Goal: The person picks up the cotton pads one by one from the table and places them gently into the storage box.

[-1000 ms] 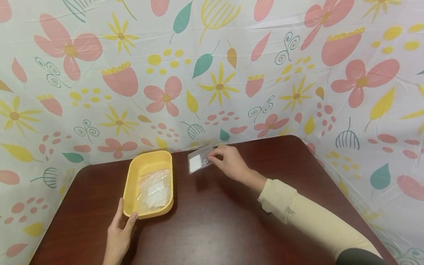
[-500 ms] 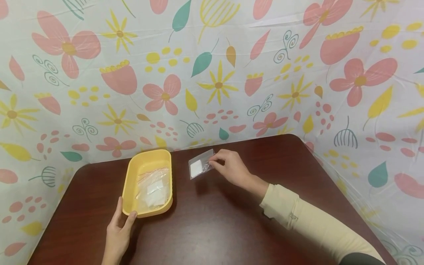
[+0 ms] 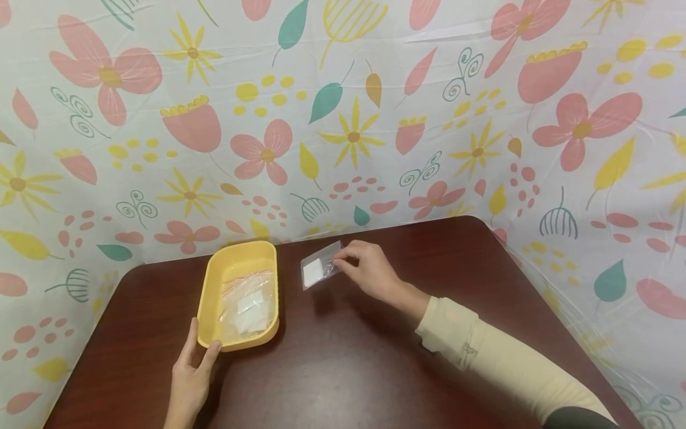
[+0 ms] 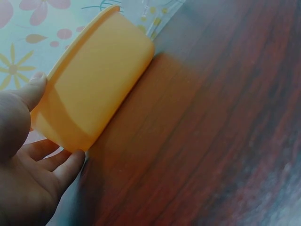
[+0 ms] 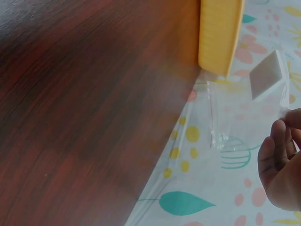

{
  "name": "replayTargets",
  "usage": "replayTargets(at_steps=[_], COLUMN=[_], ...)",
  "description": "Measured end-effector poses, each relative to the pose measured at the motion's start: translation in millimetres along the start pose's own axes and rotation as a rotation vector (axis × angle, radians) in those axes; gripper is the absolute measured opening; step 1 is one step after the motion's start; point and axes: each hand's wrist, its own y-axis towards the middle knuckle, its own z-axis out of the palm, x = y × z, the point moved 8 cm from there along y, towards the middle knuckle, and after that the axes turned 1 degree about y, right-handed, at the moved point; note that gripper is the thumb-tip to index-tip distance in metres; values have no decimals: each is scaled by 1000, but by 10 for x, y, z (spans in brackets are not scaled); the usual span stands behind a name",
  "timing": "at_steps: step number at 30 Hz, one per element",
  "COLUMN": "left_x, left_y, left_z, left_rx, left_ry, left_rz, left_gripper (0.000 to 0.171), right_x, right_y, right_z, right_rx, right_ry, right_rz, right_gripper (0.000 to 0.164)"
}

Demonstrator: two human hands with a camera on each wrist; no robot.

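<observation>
My left hand [image 3: 190, 378] grips the near left corner of a yellow plastic bin [image 4: 101, 77], thumb at the rim and fingers against the outer side, as the left wrist view shows. Inside the bin lie clear zip bags [image 3: 254, 307] with white pieces in them. To the right of the bin, my right hand [image 3: 371, 271] pinches one edge of a small clear zip bag [image 5: 235, 115] between thumb and forefinger. This bag is held up over the table and contains a flat white square piece [image 5: 266, 75].
The dark brown wooden table [image 3: 332, 375] has a rounded far right corner. A white curtain [image 3: 343, 119] printed with flowers and leaves hangs along the table's back and sides.
My right hand has dipped slightly with the small zip bag, then shifted a little left toward the bin. The left hand keeps its grip on the bin.
</observation>
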Motion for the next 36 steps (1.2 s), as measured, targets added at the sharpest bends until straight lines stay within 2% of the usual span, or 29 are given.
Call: replayTargets(at_steps=[13, 22, 30, 36], left_x=[-5, 21, 9, 20], left_y=[10, 3, 3, 22], left_z=[1, -3, 7, -8], left_rx=[-9, -2, -4, -4], left_ry=[0, -4, -10, -2], left_rz=[1, -7, 15, 10], left_gripper=[74, 74, 74, 74], right_x=[228, 442, 666, 741], right_y=[145, 276, 343, 356], right_z=[216, 545, 783, 1002], right_rx=[2, 46, 76, 119], right_ry=[65, 45, -6, -10], right_rz=[-46, -106, -187, -189], right_gripper=[5, 5, 4, 6])
